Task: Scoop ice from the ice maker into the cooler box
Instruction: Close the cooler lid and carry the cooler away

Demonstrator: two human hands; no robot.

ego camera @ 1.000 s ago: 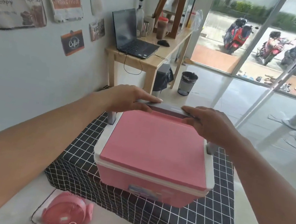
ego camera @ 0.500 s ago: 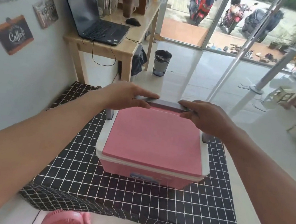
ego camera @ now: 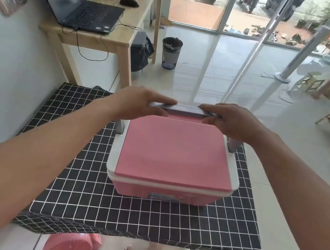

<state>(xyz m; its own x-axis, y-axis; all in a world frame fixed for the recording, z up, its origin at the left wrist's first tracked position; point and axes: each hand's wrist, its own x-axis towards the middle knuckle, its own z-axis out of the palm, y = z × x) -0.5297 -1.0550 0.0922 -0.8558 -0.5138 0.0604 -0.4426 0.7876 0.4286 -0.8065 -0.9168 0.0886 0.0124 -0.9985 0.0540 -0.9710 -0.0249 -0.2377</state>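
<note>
Pink and boxy, the plastic cooler box (ego camera: 172, 163) sits on the low bench with the black cloth of thin white squares (ego camera: 87, 196). Its flat smooth pink lid (ego camera: 175, 151) is shut inside a white rim. A grey bar handle (ego camera: 183, 108) stands over the far edge of the box. The left hand (ego camera: 141, 105) and the right hand (ego camera: 232, 121) each hold one end of this bar, with fingers on top and thumb below, clamped on it. Two hands on one bar keep the box level, which I think helps when lifting or setting it down. No ice maker and no scoop show here, so scooping has not begun, and the lid must come off first. Something round and pink lies on the floor (ego camera: 186, 81) at the near edge, maybe a small fan (ego camera: 72, 247), but it is cut off.
</note>
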